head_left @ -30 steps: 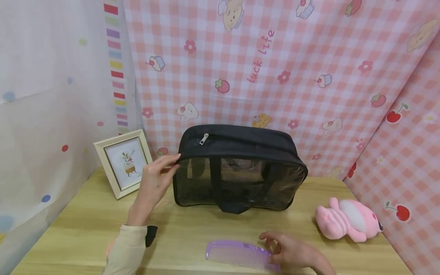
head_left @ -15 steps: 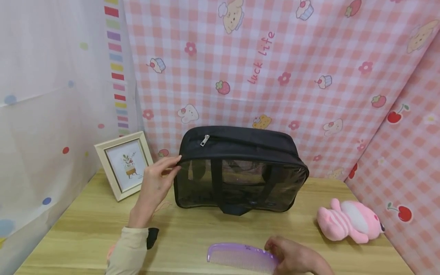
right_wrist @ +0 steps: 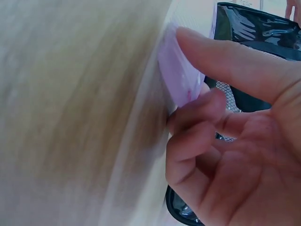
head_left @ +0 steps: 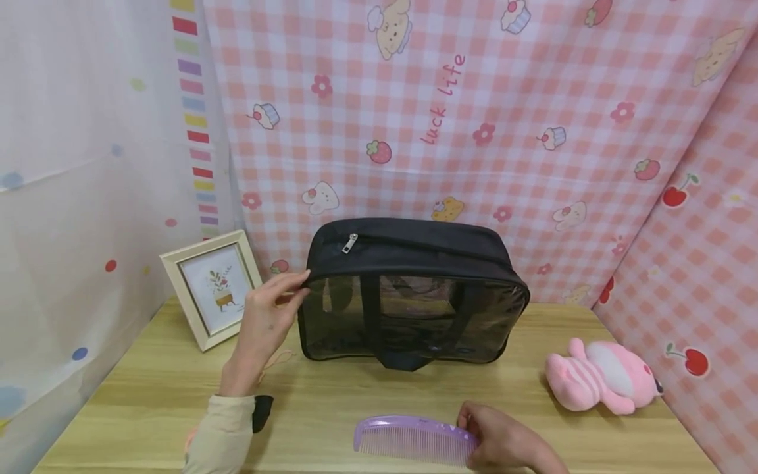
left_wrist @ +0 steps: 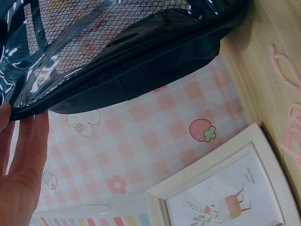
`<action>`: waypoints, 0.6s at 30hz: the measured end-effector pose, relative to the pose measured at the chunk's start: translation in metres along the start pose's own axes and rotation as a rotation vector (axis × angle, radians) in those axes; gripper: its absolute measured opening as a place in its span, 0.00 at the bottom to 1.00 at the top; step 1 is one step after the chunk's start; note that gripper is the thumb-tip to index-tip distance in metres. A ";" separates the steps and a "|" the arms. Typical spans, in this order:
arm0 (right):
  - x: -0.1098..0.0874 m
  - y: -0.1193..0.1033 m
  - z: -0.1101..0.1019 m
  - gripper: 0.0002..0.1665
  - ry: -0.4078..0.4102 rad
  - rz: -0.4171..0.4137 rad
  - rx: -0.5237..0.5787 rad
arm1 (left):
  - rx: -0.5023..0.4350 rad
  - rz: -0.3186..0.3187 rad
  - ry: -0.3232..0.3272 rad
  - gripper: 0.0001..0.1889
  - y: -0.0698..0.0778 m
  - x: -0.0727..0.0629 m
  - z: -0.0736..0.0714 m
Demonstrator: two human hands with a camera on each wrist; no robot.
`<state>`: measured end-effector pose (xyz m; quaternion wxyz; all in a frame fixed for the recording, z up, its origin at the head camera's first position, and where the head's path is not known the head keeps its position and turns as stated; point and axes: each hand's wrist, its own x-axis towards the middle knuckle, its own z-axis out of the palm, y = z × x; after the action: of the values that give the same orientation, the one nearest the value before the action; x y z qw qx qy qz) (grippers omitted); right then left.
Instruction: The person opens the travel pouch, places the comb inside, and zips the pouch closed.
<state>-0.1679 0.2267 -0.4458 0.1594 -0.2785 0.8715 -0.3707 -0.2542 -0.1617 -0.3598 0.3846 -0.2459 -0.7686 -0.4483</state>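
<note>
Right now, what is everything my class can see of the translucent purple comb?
The translucent purple comb looks plastic, with a gently arched back, pale marks toward its right end, and one row of fine teeth along its near side. It runs crosswise near the front of the light wood-grain table, before the black clear-fronted bag. The bare right hand pinches its right end, hiding that tip; whether the comb touches the table is unclear.

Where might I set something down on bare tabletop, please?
Bare wooden tabletop lies between the black clear-fronted bag and purple plastic comb, continuing toward the pink plush toy. Crowded: around the left hand, between the bag and cream rectangular picture frame.
</note>
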 end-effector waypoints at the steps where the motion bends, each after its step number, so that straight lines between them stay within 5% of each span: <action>1: 0.000 0.001 -0.001 0.24 -0.010 -0.003 0.024 | 0.002 -0.001 -0.002 0.18 0.000 0.000 0.000; 7: 0.002 0.005 -0.005 0.18 -0.074 -0.047 0.122 | -0.001 0.006 -0.007 0.19 -0.001 0.000 0.000; 18: 0.000 0.001 -0.012 0.11 -0.062 -0.169 0.182 | -0.022 -0.001 0.016 0.18 0.003 0.001 0.001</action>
<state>-0.1742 0.2335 -0.4382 0.1790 -0.3468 0.8023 -0.4516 -0.2529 -0.1594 -0.3578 0.3877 -0.2460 -0.7608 -0.4587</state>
